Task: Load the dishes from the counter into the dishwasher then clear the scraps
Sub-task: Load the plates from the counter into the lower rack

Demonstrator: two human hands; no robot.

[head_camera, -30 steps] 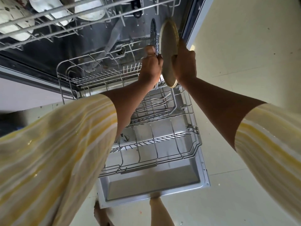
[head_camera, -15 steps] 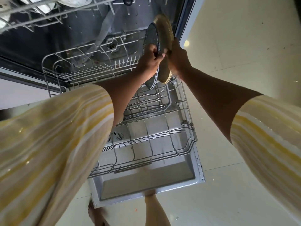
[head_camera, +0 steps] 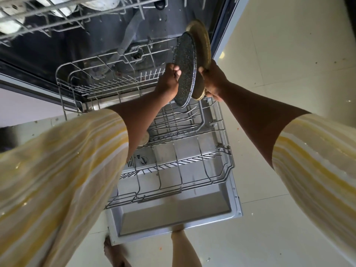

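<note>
Two plates stand on edge above the pulled-out lower rack (head_camera: 227,166) of the open dishwasher. My left hand (head_camera: 169,79) grips the rim of the dark speckled plate (head_camera: 185,60). Behind it, my right hand (head_camera: 213,81) holds the tan plate (head_camera: 203,39) by its lower edge. The two plates nearly touch, face to face, over the rack's back right part. Several forks (head_camera: 179,120) lie in the rack just below them.
The upper rack (head_camera: 38,20) with white dishes juts out at top left. The open dishwasher door (head_camera: 173,218) lies flat under the lower rack. Cream tiled floor (head_camera: 289,64) spreads to the right, dotted with scraps. Bare feet (head_camera: 115,253) stand by the door's edge.
Both plates have tilted, so the dark plate's face now shows, and both hands have shifted slightly. The camera has moved, so the rack sits a bit differently in view.
</note>
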